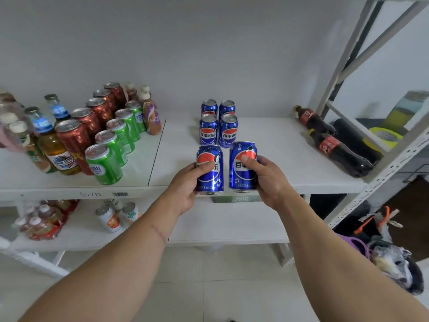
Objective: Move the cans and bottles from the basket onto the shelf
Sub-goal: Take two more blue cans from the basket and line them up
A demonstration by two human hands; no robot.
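My left hand (189, 182) grips a blue Pepsi can (210, 176) upright at the front edge of the white shelf (278, 159). My right hand (267, 176) grips a second blue Pepsi can (242, 169), held beside the first and slightly higher. Behind them several more blue Pepsi cans (218, 126) stand in two columns on the shelf. The basket is not clearly in view.
Rows of green cans (109, 161), red cans (76, 138) and bottles fill the shelf's left part. Two cola bottles (336, 149) lie at the right by the grey upright. A lower shelf (220, 226) holds cans and packaged bottles. Bags sit on the floor at the right.
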